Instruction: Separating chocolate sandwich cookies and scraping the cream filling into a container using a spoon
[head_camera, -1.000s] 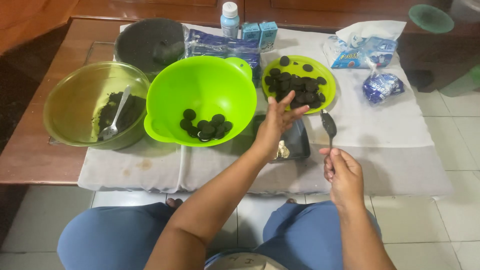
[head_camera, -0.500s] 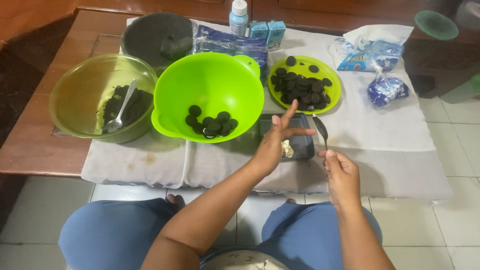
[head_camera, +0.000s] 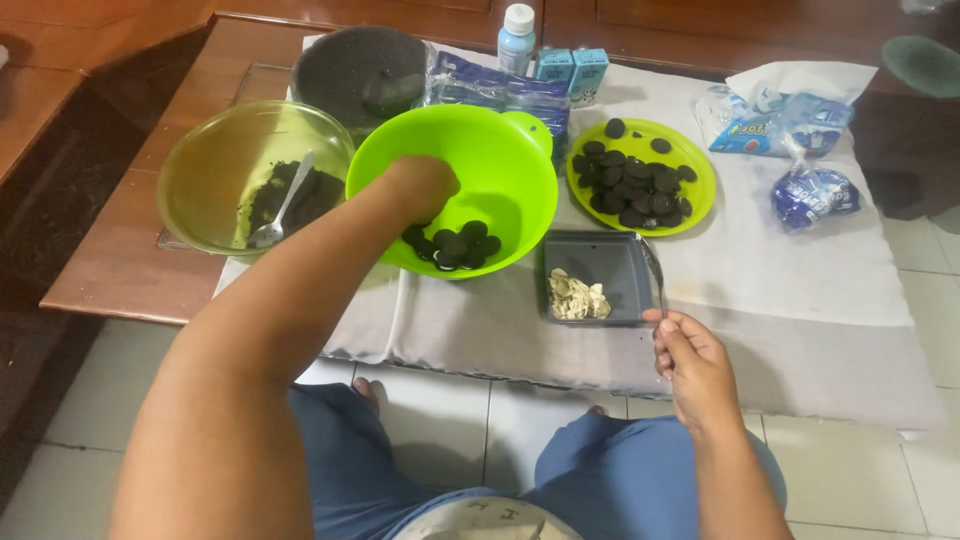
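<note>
Glossy plastic green bowl (head_camera: 500, 165) around the left hand (head_camera: 420, 185), shiny metal spoon (head_camera: 655, 275) in the right hand (head_camera: 690, 365), matte cloth (head_camera: 800, 300) underneath.

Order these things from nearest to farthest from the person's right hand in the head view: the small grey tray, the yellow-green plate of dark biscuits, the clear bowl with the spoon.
From the right hand:
1. Small grey tray, just ahead and to its left.
2. Yellow-green plate, farther back on the cloth.
3. Clear bowl, far across on the left side.

Mixing bowl (head_camera: 500, 150) centre frame, cookie halves (head_camera: 452, 245) inside; my tray (head_camera: 595, 262) lower right; plate (head_camera: 700, 180) upper right.
</note>
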